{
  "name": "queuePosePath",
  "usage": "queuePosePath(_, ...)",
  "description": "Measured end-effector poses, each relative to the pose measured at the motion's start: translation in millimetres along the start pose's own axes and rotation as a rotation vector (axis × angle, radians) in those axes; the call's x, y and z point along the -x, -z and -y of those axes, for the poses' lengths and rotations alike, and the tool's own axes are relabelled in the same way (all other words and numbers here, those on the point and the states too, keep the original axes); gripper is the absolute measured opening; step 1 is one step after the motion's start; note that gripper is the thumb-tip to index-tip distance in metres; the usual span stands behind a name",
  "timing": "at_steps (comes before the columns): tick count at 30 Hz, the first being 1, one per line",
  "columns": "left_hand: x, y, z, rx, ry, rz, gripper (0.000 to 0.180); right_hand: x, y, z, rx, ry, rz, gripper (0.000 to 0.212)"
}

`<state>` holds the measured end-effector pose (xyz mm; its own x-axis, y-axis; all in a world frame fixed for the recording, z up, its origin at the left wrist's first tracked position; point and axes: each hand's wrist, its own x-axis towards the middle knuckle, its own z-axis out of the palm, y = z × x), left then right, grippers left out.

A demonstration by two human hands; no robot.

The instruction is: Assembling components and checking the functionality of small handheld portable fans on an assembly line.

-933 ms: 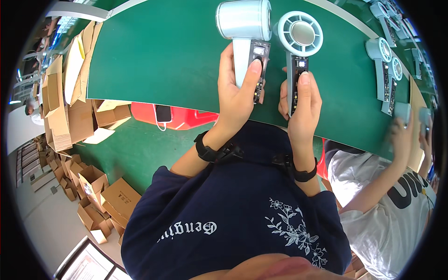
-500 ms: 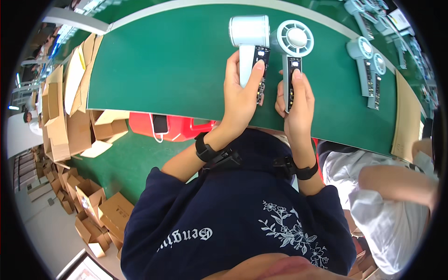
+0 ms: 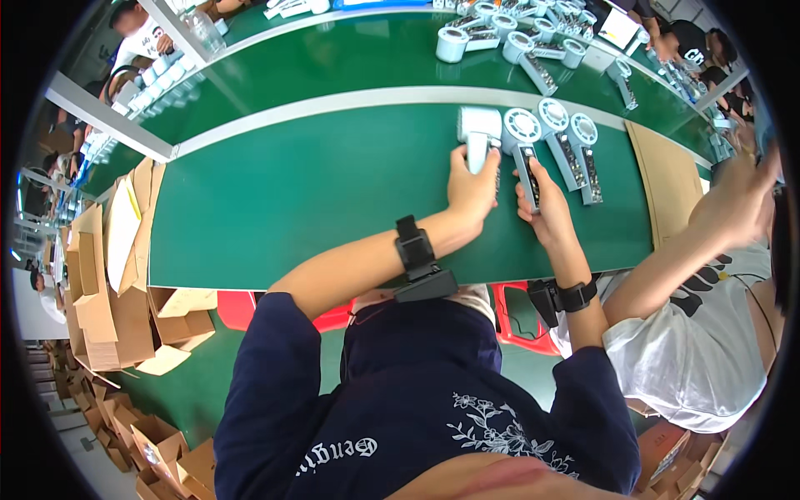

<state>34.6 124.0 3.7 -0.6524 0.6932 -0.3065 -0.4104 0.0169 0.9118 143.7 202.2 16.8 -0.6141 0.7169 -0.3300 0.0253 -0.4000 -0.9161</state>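
Note:
My left hand (image 3: pixel 472 193) is wrapped round the handle of a pale handheld fan (image 3: pixel 480 123), whose round housing points away with its side showing. My right hand (image 3: pixel 548 200) grips a second handheld fan (image 3: pixel 522 127) by its handle. That one faces up with its ring of vents, and a dark circuit board shows along its handle. Both are held over the green tabletop (image 3: pixel 317 192), heads close together. Just right of them lie two more handheld fans, one (image 3: pixel 554 114) farther and one (image 3: pixel 584 129) nearer, circuit boards exposed.
Beyond a pale rail (image 3: pixel 333 102), several more fans (image 3: pixel 517 50) lie on a second green surface. A cardboard sheet (image 3: pixel 662 179) stands at the right, beside a co-worker's raised arm (image 3: pixel 708 208). Open cardboard boxes (image 3: pixel 125 325) crowd the left. Red stools (image 3: pixel 517 321) sit under the table edge.
The view has shifted to show more of the far bench. Both held fans have moved right, close beside the two lying fans. The co-worker's arm has risen.

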Motion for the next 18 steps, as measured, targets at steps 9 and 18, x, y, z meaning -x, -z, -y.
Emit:
queuePosePath(9,-7,-40,4,-0.061,0.007,-0.024,0.043,-5,29,11,0.07,0.002,-0.071,0.036)
queuePosePath(18,-39,-19,-3,-0.113,0.081,0.296,0.049,-10,33,32,0.543,0.009,0.012,0.043)
